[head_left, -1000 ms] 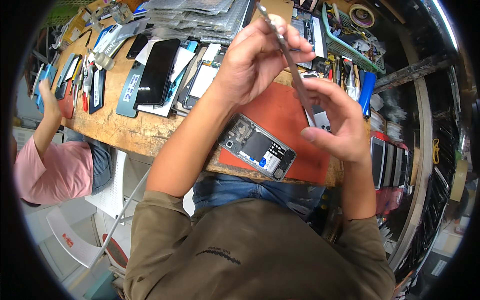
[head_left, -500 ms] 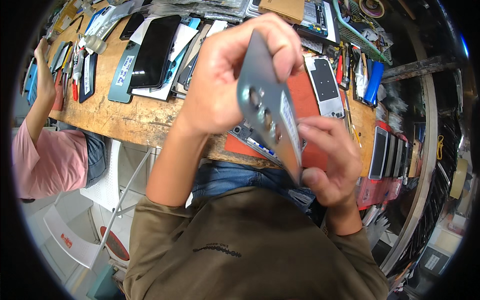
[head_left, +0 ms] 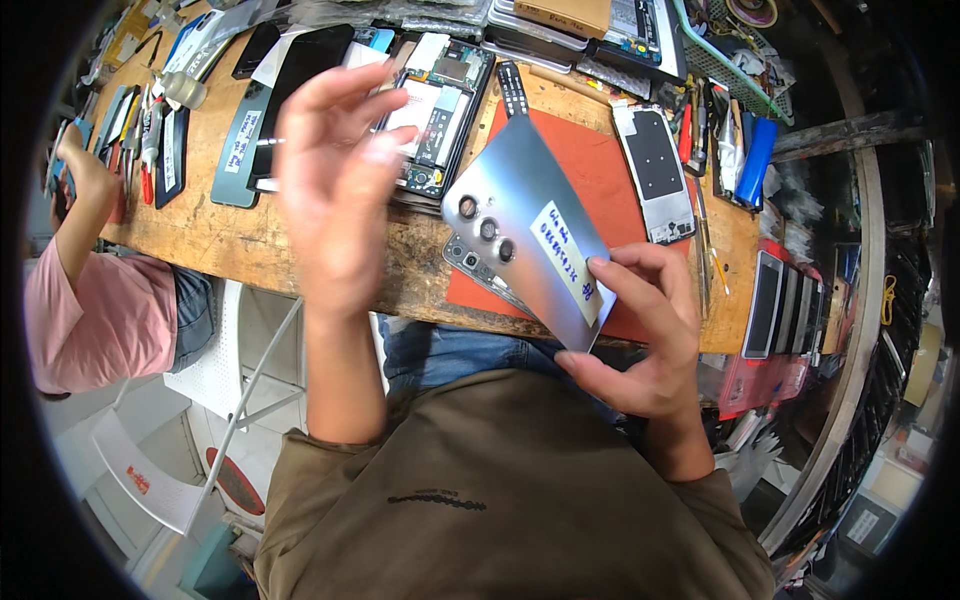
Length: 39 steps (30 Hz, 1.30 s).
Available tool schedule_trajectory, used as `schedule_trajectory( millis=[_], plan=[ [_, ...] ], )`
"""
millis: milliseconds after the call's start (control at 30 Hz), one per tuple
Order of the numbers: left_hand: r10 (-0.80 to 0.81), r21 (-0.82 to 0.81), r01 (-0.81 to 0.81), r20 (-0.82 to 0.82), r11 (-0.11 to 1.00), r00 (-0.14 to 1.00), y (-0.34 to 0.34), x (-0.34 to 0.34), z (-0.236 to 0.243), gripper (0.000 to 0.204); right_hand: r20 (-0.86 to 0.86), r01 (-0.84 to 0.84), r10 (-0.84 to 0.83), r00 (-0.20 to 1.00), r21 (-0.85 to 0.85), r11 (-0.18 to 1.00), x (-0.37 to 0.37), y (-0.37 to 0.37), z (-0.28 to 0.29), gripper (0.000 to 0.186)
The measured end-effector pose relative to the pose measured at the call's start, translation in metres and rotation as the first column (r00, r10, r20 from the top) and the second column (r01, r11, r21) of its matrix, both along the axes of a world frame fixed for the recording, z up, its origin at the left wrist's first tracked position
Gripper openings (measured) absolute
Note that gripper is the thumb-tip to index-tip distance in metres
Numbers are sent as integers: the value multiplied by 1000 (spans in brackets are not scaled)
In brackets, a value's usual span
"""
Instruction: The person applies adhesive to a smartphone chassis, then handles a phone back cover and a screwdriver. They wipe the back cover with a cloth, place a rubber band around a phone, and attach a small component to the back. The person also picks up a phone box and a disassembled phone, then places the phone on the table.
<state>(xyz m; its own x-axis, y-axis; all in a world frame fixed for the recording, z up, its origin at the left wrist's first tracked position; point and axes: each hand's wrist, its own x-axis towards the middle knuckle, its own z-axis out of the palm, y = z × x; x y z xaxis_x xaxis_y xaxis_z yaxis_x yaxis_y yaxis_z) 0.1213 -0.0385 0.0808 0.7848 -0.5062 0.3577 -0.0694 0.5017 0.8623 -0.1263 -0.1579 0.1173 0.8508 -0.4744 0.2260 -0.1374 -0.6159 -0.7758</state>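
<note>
Already, the silver phone back cover (head_left: 525,225) is off, pinched by right hand (head_left: 640,335), left hand (head_left: 335,190) spread, opened phone (head_left: 478,265) awaiting work.

Red mat (head_left: 600,165) on wooden bench (head_left: 240,240). Opened phone (head_left: 440,95) beside black screen (head_left: 300,85). Blue tool (head_left: 755,160) at right. Pink-sleeved co-worker (head_left: 75,320) seated left, white stool (head_left: 215,350) nearby.

Person seen from above wearing an olive-brown shirt (head_left: 500,490) with a small dark printed mark, blue jeans (head_left: 460,352), forearms bare, no rings or watch.
</note>
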Motion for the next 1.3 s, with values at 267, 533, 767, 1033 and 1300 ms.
schedule_trajectory(
  millis=[267,533,767,1033,1300],
  plan=[
    [16,501,-361,568,786,823,65,-36,-33,14,-227,-72,2,974,-301,951,-10,0,-22,61],
    [-92,471,-493,785,732,613,64,-55,-47,32,-314,-105,-2,949,-326,939,-6,-5,-9,60],
    [-226,501,-550,841,668,491,59,-45,-37,33,-284,-134,38,958,-326,936,-4,-8,-13,59],
    [-231,514,-471,813,717,535,51,-41,-32,36,-217,-63,3,976,-270,961,-8,-3,-29,58],
    [-391,547,-566,837,617,382,56,-68,-18,51,-201,-89,30,979,-289,953,-5,-6,-29,58]
  ],
)
